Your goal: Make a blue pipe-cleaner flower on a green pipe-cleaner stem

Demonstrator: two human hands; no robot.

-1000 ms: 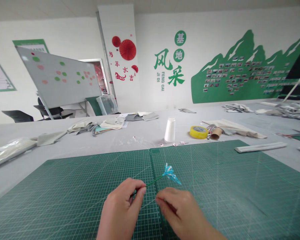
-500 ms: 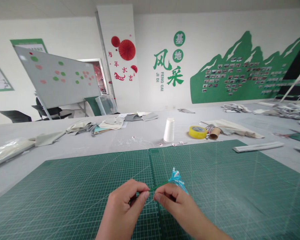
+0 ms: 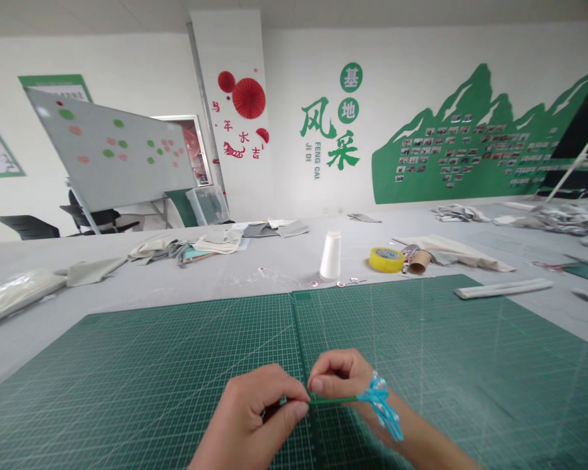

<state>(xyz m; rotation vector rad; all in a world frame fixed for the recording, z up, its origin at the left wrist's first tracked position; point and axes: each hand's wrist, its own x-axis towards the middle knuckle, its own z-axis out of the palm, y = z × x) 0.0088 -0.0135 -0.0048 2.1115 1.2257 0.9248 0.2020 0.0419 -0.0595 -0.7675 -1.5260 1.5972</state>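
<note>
Green stem [image 3: 336,401], blue flower [image 3: 381,406] attached — fingers of your left hand [image 3: 255,412] clamp it, those of your right hand [image 3: 345,375] together just beside.

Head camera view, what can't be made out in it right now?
Head view:
Green stem: gripped end hidden by the left hand.
Right hand: any thread in its fingertips too fine to tell.
Wall photos: too small to read.
Plastic-wrapped bundle: cut off by the left edge.

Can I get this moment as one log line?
left hand: pinching green stem | right hand: beside stem | blue flower: at stem's end | white thread cone: beyond cutting mat
</note>
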